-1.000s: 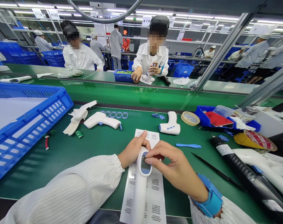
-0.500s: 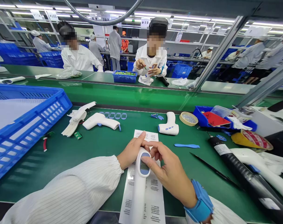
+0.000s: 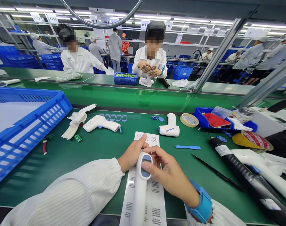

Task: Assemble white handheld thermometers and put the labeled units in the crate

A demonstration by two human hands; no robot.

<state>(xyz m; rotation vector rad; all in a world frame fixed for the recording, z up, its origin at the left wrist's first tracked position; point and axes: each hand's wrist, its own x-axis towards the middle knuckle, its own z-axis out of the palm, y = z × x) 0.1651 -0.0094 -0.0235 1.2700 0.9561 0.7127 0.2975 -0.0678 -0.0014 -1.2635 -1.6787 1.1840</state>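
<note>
A white infrared thermometer point(image 3: 140, 191) lies lengthwise in front of me, its blue-rimmed display point(image 3: 146, 166) facing up. My left hand point(image 3: 132, 153) is closed around the far end, thumb pointing forward; its other fingers are mostly hidden. With its thumb on the display, my right hand point(image 3: 168, 169) grips the same end, fingers curled over the far side. Underneath is a sheet of printed labels point(image 3: 155, 188). Beyond my hands a second white thermometer point(image 3: 171, 127) rests on the green mat, and another point(image 3: 99, 123) lies to the left beside an opened white casing point(image 3: 75, 122).
A blue crate point(image 3: 32, 138) stands at left. On the right are a blue pry tool point(image 3: 187, 147), black tweezers point(image 3: 215, 171), a black electric screwdriver point(image 3: 241, 172), a tape roll point(image 3: 189, 120) and a blue parts bin point(image 3: 199, 117). Co-workers point(image 3: 152, 59) sit across the bench.
My right thumb has shifted slightly on the display, and both hands keep their grip on the thermometer. The view has moved a little. The co-worker opposite has brought their hands closer together.
</note>
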